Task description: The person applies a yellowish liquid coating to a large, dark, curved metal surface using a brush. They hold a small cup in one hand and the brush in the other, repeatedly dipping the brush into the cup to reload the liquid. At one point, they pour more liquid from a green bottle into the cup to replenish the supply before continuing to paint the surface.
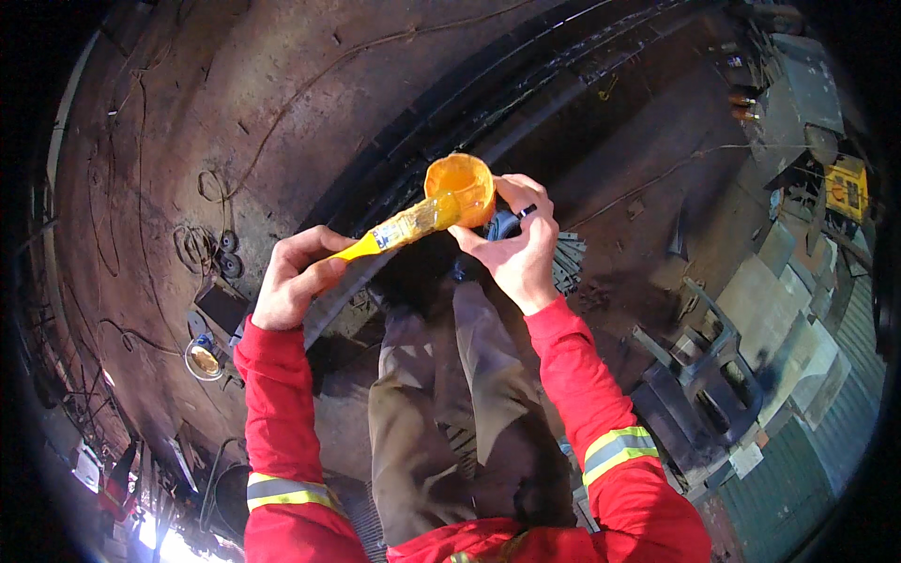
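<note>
My left hand (298,276) is closed round the yellow handle of a paintbrush (410,226). The brush slants up to the right, its bristles coated in yellow paint and lying at the near rim of a small cup (481,199). That cup is orange-yellow, with paint inside and smeared over its wall. My right hand (522,246) grips the cup from its right side, thumb below and fingers behind, with a dark ring on one finger. The cup is tilted so its mouth faces up toward me. Both hands are held above the floor, in front of my legs.
Behind the cup runs a long dark curved metal piece (413,141). Cables (192,246) and an open paint can (203,359) lie at left. On the right are a dark plastic chair (709,380), sheet offcuts (798,361) and a yellow case (847,188).
</note>
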{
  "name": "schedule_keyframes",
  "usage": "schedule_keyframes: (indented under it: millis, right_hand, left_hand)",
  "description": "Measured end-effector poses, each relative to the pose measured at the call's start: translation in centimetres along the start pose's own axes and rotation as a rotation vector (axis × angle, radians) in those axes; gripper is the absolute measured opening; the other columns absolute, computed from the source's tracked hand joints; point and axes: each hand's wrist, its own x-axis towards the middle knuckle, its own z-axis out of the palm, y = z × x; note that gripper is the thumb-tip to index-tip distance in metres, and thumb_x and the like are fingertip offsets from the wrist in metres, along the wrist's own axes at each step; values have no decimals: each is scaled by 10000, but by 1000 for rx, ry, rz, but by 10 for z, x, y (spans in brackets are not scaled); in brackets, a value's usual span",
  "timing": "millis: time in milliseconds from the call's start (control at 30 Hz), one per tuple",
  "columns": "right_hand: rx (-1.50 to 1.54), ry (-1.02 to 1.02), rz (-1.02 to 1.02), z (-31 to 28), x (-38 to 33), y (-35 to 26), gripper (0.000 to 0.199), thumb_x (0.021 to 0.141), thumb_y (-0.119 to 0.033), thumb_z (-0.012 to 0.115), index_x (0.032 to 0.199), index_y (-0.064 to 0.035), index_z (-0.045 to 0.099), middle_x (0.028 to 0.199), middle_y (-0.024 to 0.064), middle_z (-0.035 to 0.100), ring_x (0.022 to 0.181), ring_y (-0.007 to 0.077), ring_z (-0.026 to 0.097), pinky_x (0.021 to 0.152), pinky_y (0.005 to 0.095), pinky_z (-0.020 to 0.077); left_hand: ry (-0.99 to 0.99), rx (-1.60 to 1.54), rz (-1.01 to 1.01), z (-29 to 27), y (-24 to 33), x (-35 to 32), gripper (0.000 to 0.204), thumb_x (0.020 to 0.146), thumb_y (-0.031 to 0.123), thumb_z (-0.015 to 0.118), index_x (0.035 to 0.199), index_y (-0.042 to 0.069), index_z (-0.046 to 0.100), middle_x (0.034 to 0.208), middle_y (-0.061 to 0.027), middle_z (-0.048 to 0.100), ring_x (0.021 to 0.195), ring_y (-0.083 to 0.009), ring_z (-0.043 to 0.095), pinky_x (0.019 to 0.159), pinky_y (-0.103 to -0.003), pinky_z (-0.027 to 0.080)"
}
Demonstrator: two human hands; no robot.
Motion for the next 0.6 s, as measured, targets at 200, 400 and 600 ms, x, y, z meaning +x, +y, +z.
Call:
schedule_keyframes:
  millis: [200, 400, 600]
  right_hand:
    - [23, 45, 6, 7, 13, 4, 574, 565, -155, 913, 1080, -91, 669, 1078, 54, 626, 1062, 243, 552, 952, 383, 411]
    - [-12, -8, -79, 6, 8, -1, 621, 561, -176, 912, 1121, -90, 658, 1116, 81, 641, 1107, 266, 570, 973, 401, 417]
    - [45, 37, -74, 5, 9, -10, 594, 576, -184, 910, 1106, -82, 661, 1093, 93, 650, 1084, 263, 581, 962, 400, 433]
  left_hand:
    - [144, -26, 263, 0, 14, -12, 371, 766, 294, 707, 955, -18, 639, 707, -2, 556, 576, -57, 429, 525, -229, 281]
    - [246, 25, 410, -3, 53, -32, 366, 748, 305, 688, 931, -3, 613, 725, -40, 595, 573, -60, 451, 527, -222, 301]
    - [269, 56, 389, 5, 40, -24, 369, 761, 323, 689, 927, -2, 631, 717, -10, 578, 582, -55, 448, 528, -221, 301]
